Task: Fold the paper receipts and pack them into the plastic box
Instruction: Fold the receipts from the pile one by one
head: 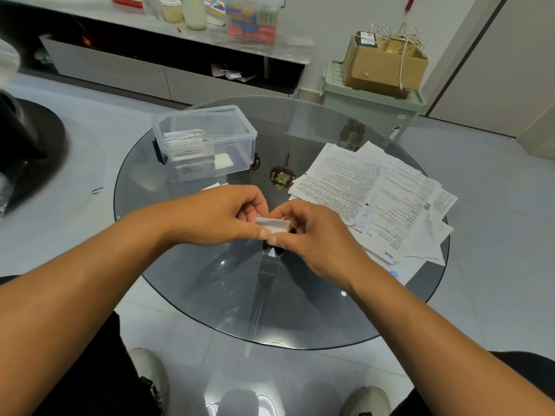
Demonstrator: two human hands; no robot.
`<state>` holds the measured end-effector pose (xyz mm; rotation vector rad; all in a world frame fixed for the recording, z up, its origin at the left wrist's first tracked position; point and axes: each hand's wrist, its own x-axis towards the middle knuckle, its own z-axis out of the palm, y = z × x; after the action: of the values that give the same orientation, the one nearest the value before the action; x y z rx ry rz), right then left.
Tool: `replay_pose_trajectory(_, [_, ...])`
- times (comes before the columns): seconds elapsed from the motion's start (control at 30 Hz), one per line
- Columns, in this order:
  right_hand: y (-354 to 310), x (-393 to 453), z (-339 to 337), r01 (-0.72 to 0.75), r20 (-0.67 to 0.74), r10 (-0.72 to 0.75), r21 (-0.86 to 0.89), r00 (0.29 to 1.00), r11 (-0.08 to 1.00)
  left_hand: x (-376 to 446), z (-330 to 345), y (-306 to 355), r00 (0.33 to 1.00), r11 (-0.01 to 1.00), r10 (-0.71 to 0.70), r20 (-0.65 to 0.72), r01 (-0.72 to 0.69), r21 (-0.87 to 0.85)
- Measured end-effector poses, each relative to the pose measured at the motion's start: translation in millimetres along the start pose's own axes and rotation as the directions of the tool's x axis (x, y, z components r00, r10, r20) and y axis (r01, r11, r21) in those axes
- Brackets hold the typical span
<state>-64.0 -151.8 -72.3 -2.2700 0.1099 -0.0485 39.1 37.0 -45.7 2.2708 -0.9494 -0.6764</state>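
Pinching a folded receipt [274, 226] with my left hand [223, 216] and right hand [312, 235] to crease it, plastic box [207, 139] at eleven o'clock.

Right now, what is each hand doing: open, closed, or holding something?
Left hand: pinches the folded receipt.
Right hand: pinches the same folded receipt.

Folded receipt [273, 226]: small white strip, held above table between both hands.
Plastic box [207, 139]: clear, lidless, upright, far left; folded receipts stacked in its left half.
Unfolded receipts [381, 199]: overlapping printed sheets, lying flat at right.
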Motion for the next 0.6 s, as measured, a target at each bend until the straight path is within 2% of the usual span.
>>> replay_pose_trajectory(0.1, [-4.1, -0.2, 1.2, -0.038, -0.014, 0.038, -0.015, 0.999, 0.999, 3.4, 7.4, -2.1, 0.996, 0.998, 0.003, -0.086, 0.002, 0.055])
replay_pose_trajectory(0.23, [-3.5, 4.7, -2.5, -0.115, -0.076, 0.118, 0.043, 0.990, 0.992, 5.8, 11.1, -2.3, 0.992, 1.000, -0.024, -0.121, 0.025, 0.008])
replay_pose_trajectory(0.4, [-3.2, 11.2, 6.4, -0.162, -0.146, 0.146, -0.104, 0.978, 0.981, 6.2, 19.0, -0.7, 0.979, 0.999, -0.031, -0.200, 0.027, -0.023])
replay_pose_trajectory(0.53, [-6.3, 12.1, 6.8, -0.176, -0.147, 0.166, -0.058, 0.975, 0.983, 6.4, 29.6, -0.8, 0.932, 0.997, 0.070, -0.356, -0.051, 0.062])
replay_pose_trajectory(0.6, [-5.5, 11.2, 6.8, -0.177, -0.174, 0.165, -0.059, 0.971, 0.982, 8.0, 31.5, -2.1, 0.915, 0.985, 0.160, -0.371, -0.124, 0.120])
